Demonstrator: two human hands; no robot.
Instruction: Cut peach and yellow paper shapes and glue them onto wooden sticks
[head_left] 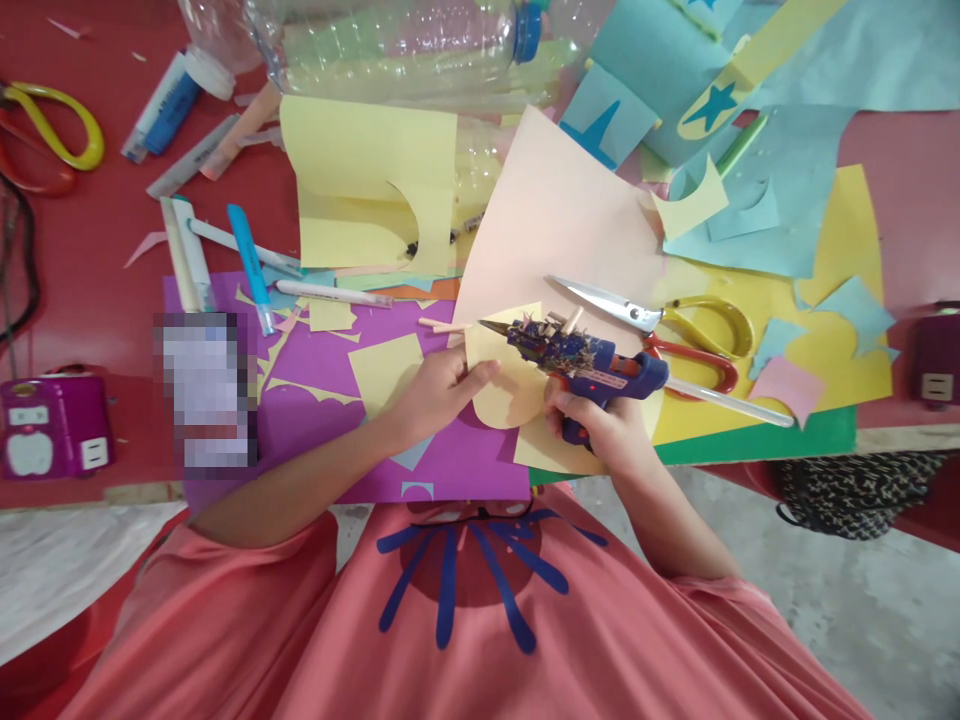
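Observation:
My right hand is wrapped round the handle of a blue hot glue gun, whose front is crusted with dark debris. A clear glue stick juts from its back end. The nozzle points left, over a pale yellow paper cutout with a rounded lower edge. My left hand pinches the left edge of this cutout between thumb and fingers. Thin peach strips lie by the left fingertips. Just right of the glue gun rest scissors with red and yellow handles.
A large peach sheet, purple paper and yellow paper cover the red table. Markers lie at left near a blurred rectangle. Clear plastic bottles lie at the back; a blue paper piece with stars sits back right.

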